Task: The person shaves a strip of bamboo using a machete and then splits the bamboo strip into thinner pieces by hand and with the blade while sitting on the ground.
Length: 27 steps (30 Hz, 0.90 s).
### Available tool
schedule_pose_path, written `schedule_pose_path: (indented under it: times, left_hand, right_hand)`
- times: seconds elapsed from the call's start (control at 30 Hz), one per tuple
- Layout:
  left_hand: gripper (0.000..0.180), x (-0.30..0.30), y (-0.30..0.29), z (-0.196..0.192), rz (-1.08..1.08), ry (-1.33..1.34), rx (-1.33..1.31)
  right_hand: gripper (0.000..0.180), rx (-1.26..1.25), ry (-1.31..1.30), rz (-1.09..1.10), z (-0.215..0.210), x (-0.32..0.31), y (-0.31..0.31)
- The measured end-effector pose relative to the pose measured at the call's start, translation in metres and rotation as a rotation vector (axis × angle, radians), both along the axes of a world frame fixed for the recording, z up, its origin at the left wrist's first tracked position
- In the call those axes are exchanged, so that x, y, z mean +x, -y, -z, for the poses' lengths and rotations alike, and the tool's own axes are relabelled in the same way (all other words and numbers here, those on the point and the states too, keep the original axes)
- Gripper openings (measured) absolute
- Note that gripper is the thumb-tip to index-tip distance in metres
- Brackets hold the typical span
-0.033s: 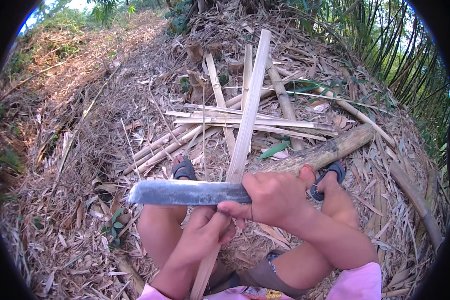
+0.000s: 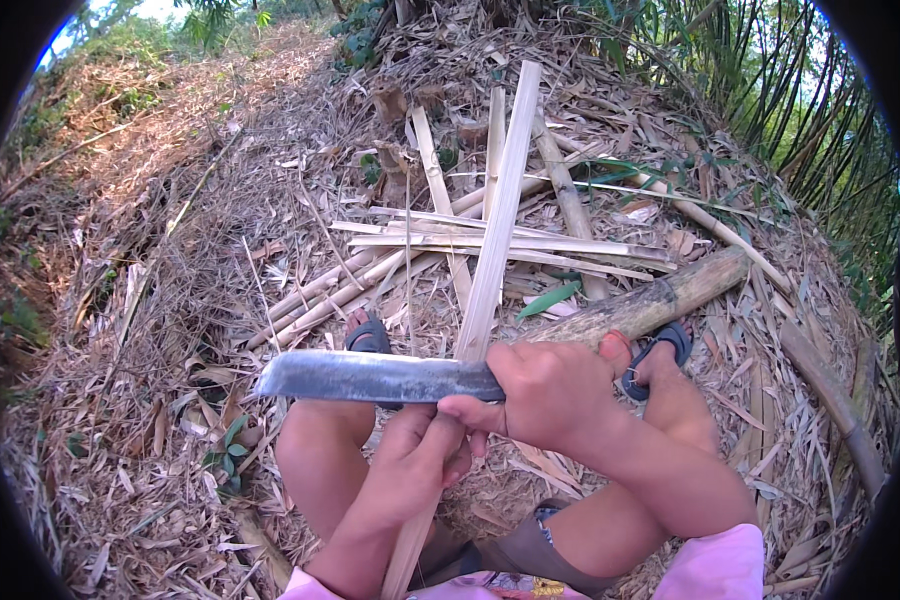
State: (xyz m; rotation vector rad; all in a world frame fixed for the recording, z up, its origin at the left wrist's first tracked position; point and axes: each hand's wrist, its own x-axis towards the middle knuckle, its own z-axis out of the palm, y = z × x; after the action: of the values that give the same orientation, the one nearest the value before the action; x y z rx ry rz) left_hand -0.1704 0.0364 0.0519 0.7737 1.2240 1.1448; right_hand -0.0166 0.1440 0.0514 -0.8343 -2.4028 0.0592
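Observation:
A long pale split bamboo strip [image 2: 500,225] runs from between my thighs, up past my hands, and points away from me. Closed around its lower part is my left hand [image 2: 415,455], thumb and fingers pressed together. My right hand [image 2: 555,395] is clenched around the handle end of a machete [image 2: 380,378]; the handle itself is hidden by the fingers. The broad dark blade, brighter along its far edge, lies across the strip with its tip to the left. My right thumb reaches toward the left hand, just below the blade.
Beyond my feet, several split bamboo strips [image 2: 570,248] lie crossed in a pile. A thick bamboo log [image 2: 660,298] lies slanting near my right sandal [image 2: 660,355]. Cut stumps [image 2: 395,165] stand farther back. Dry leaves [image 2: 210,300] cover the ground, and standing bamboo [image 2: 820,110] grows at the far right.
The machete's tip end has risen slightly in the picture, tilting the blade a little. The strip has shifted only a trace; both hands keep their grip.

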Motion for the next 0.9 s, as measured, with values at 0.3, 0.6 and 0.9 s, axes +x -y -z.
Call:
schedule_pose_path:
  times: [0.3, 0.6, 0.9]
  left_hand:
    - [0.025, 0.029, 0.013, 0.005, -0.125, -0.618, 0.182]
    - [0.023, 0.025, 0.022, 0.016, -0.13, -0.601, 0.206]
    - [0.02, -0.01, 0.08, -0.002, -0.058, -0.626, 0.076]
  right_hand:
    - [0.072, 0.165, -0.008, -0.126, 0.017, 0.01, -0.02]
    - [0.073, 0.217, 0.032, -0.17, 0.03, 0.019, -0.036]
    - [0.071, -0.164, -0.312, 0.614, 0.062, 0.13, -0.136]
